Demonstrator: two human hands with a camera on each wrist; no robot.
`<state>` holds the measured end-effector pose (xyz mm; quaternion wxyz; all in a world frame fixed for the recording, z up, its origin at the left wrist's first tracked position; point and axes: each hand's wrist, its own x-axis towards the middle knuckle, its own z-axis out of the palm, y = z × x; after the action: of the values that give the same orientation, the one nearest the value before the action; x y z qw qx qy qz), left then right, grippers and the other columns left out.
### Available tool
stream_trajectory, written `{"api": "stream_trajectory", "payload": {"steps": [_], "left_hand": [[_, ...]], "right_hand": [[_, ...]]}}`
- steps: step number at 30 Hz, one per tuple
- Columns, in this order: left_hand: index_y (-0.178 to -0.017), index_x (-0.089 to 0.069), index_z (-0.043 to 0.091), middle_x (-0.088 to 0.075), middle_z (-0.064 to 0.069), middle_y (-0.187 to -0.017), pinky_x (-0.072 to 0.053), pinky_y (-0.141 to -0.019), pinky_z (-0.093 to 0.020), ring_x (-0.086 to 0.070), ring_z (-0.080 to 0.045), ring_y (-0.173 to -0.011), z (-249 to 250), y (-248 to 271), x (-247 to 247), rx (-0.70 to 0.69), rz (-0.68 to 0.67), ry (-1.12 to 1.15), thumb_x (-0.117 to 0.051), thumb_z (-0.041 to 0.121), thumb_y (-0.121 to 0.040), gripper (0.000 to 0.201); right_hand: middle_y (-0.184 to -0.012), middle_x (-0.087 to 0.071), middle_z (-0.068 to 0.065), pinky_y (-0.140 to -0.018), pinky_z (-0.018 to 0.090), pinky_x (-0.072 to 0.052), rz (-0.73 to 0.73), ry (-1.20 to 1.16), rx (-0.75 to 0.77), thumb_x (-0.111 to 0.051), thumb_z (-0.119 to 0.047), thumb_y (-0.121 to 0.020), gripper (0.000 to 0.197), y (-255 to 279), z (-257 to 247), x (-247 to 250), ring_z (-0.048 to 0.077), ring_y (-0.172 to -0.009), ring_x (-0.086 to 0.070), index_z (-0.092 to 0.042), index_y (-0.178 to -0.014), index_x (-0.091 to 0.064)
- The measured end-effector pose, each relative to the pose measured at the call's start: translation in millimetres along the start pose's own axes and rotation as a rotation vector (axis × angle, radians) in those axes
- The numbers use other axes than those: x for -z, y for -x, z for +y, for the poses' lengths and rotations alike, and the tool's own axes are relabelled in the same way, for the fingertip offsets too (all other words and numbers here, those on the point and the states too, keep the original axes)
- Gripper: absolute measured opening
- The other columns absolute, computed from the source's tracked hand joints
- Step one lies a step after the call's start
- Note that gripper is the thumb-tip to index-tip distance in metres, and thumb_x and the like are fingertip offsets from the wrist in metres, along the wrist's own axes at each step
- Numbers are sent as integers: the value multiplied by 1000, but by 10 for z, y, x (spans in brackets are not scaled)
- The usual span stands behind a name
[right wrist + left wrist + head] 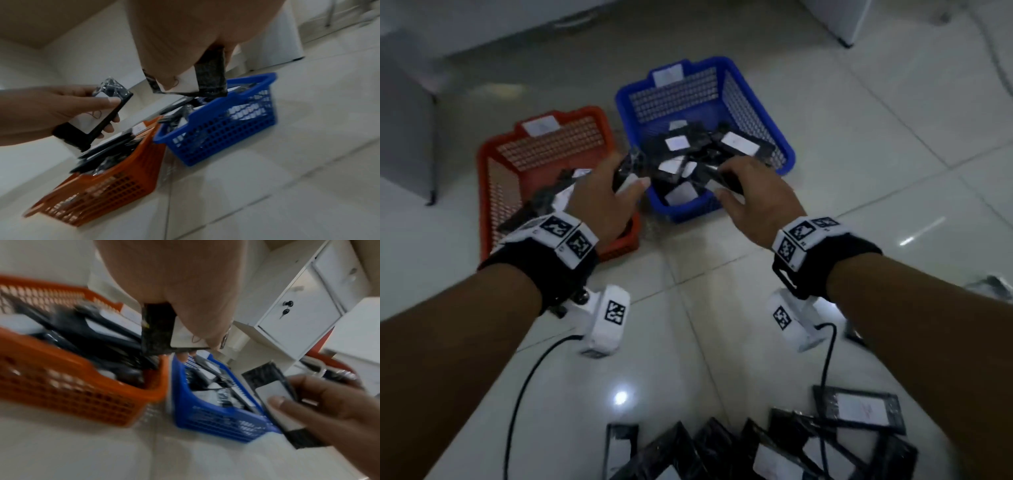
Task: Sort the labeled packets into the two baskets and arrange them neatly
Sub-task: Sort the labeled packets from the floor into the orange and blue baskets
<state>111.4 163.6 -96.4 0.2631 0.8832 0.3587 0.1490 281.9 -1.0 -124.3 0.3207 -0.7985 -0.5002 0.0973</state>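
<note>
An orange basket (486, 192) and a blue basket (774, 126) stand side by side on the tiled floor, each holding several black packets with white labels. My left hand (606, 192) hovers over the gap between the baskets and grips one black labeled packet (158, 331). My right hand (750, 195) is over the blue basket's near edge, thumb on the label of a second black packet (273, 395). Both packets also show in the right wrist view: the left hand's packet (98, 120) and the right hand's packet (209, 79).
Several more black labeled packets (856, 411) lie loose on the floor near me at the bottom right. White cabinets (304, 308) stand behind the baskets, a grey box (404, 123) at the left. Cables (524, 383) trail from the wrist cameras.
</note>
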Motion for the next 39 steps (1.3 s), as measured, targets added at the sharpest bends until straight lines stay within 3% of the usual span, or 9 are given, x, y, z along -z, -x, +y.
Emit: {"api": "stream_trajectory", "payload": {"steps": [2, 6, 12, 15, 18, 22, 26, 32, 39], "left_hand": [[-117, -53, 18, -64, -10, -101, -49, -80, -37, -60, -29, -91, -391, 49, 249, -20, 23, -176, -51, 43, -93, 35], [-123, -45, 6, -54, -23, -117, -48, -80, -48, -57, -39, -97, -902, 117, 533, 35, -41, -317, -43, 33, -96, 38], [-144, -34, 18, -56, -15, -129, -46, -91, -37, -57, -33, -111, -1196, -45, 640, 139, -156, -266, -46, 24, -98, 48], [-142, -34, 18, -61, -16, -120, -45, -82, -33, -61, -34, -101, -1297, -109, 581, 157, -99, -264, -46, 21, -96, 48], [-145, -27, 25, -62, -15, -115, -48, -87, -46, -60, -36, -98, -1419, -91, 512, 204, -25, -282, -37, 35, -87, 59], [-153, -8, 18, -45, -19, -140, -34, -100, -55, -43, -38, -125, -1562, -8, 560, 308, 96, -383, -42, 28, -96, 67], [-151, -24, 15, -42, -18, -144, -37, -102, -53, -41, -37, -128, -1633, 66, 724, 249, 134, -399, -42, 35, -99, 59], [-135, -50, 17, -55, -11, -133, -40, -96, -47, -49, -33, -121, -1502, 219, 728, 81, 175, -398, -51, 36, -94, 45], [-127, -57, 25, -59, -3, -127, -31, -105, -53, -51, -28, -118, -887, 155, 445, -96, 163, -464, -45, 44, -89, 44]], "right_hand": [[-117, -56, 5, -85, 45, -48, -107, 6, 74, -58, -25, -92, 25, -174, -219, -163, 29, -103, -57, -17, -116, -54], [-125, -55, 2, -93, 37, -40, -314, 65, 183, -53, -27, -96, 31, -449, -609, -499, 25, -113, -52, -21, -126, -51], [-132, -54, 0, -101, 42, -38, -345, 164, 363, -46, -23, -97, 37, -739, -1010, -884, 24, -120, -51, -21, -134, -48], [-136, -50, -3, -103, 44, -30, -320, 191, 382, -42, -22, -97, 41, -848, -1108, -1037, 20, -124, -46, -24, -138, -44], [-136, -50, -4, -100, 44, -28, -300, 228, 422, -39, -23, -96, 43, -961, -1232, -1191, 18, -124, -43, -24, -139, -42], [-133, -49, -5, -96, 43, -28, -293, 275, 417, -40, -24, -94, 42, -1111, -1428, -1394, 18, -122, -43, -27, -136, -45], [-140, -42, -1, -102, 50, -29, -294, 378, 403, -45, -32, -91, 48, -1140, -1526, -1558, 21, -128, -37, -27, -139, -41], [-159, -20, 3, -116, 56, -12, -217, 415, 312, -45, -35, -98, 57, -1079, -1532, -1514, 23, -145, -18, -25, -151, -25], [-146, -43, 3, -111, 48, -26, -144, 422, 185, -46, -40, -95, 54, -646, -1203, -914, 25, -135, -38, -24, -145, -38]]}}
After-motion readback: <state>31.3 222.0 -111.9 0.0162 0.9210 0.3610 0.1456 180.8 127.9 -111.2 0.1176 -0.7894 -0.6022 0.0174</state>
